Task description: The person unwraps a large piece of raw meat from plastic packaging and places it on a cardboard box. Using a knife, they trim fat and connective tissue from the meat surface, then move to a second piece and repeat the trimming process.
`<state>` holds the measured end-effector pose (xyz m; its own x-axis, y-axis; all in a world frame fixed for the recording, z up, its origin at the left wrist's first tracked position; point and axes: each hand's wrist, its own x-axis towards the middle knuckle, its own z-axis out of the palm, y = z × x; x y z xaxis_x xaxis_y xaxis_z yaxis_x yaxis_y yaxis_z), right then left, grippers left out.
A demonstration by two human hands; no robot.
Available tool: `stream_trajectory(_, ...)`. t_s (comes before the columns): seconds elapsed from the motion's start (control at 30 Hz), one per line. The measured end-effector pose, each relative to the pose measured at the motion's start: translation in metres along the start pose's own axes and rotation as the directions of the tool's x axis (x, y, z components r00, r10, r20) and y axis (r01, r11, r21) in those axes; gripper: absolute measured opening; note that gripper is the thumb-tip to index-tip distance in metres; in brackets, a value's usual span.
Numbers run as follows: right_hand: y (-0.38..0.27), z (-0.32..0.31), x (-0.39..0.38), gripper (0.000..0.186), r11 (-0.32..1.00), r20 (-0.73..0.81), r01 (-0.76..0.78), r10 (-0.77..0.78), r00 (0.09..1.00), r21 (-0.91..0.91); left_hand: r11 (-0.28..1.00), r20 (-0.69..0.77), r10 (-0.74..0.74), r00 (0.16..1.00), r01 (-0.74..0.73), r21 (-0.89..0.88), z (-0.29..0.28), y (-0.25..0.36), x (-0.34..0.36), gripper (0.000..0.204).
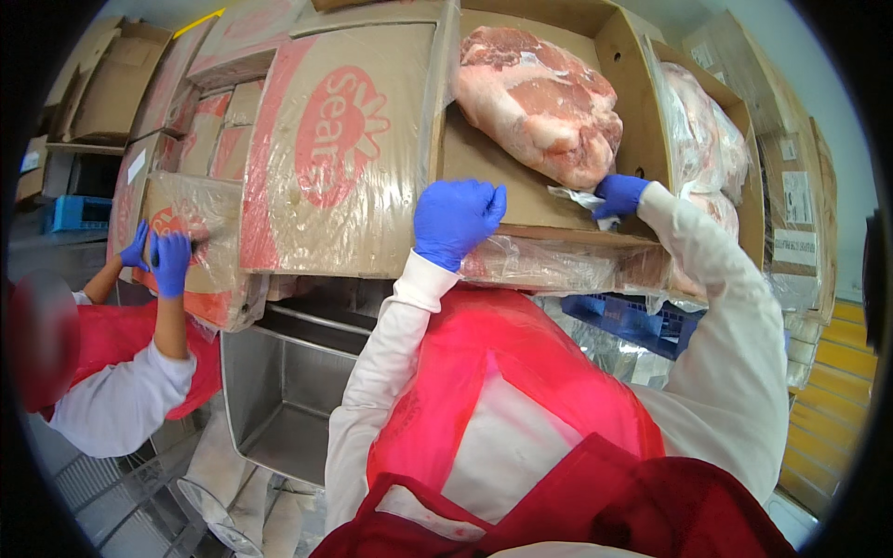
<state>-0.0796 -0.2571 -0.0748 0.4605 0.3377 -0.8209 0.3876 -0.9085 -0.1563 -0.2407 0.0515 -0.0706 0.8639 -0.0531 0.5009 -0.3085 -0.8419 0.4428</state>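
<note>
Unpacking meat from open cardboard box [521,177]: left hand [456,221] fisted on front flap, right hand [617,195] pinching plastic wrap [579,198] under meat slab [544,102] lying inside box; next likely needs firmer two-hand grip; co-worker's hands [158,256] on neighbouring box [191,251]

Blue gloves on left grip [456,221] and right grip [618,194], white sleeves, red apron

Steel bin [279,391] below; blue crates [79,212] left; co-worker's gloved hands [158,256] on wrapped carton [200,251].
</note>
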Motion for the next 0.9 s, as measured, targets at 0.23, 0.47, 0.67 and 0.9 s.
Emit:
stream_trajectory(0.23, -0.058, -0.074, -0.111, 0.024, 0.687, -0.377, 0.325, -0.079, 0.923, 0.650, 0.985, 0.044, -0.106, 0.993, 0.111, -0.129, -0.013, 0.004, 0.010, 0.037)
stream_trajectory(0.47, -0.124, -0.158, -0.033, 0.022, 0.756, -0.693, 0.653, -0.441, 0.570, 0.056, 0.772, 0.143, -0.227, 0.963, 0.267, -0.577, -0.029, -0.018, 0.013, 0.035)
stream_trajectory(0.67, -0.218, -0.230, 0.006, 0.016, 0.676, -0.713, 0.706, -0.600, 0.362, -0.211, 0.517, -0.003, -0.542, 0.840, 0.331, -0.789, -0.039, -0.029, 0.032, 0.015)
stream_trajectory(0.9, -0.221, -0.373, 0.136, 0.023, 0.732, -0.915, 0.604, -0.402, 0.011, -0.315, 0.567, 0.057, -0.654, 0.754, 0.539, -0.624, -0.047, -0.107, 0.041, 0.015)
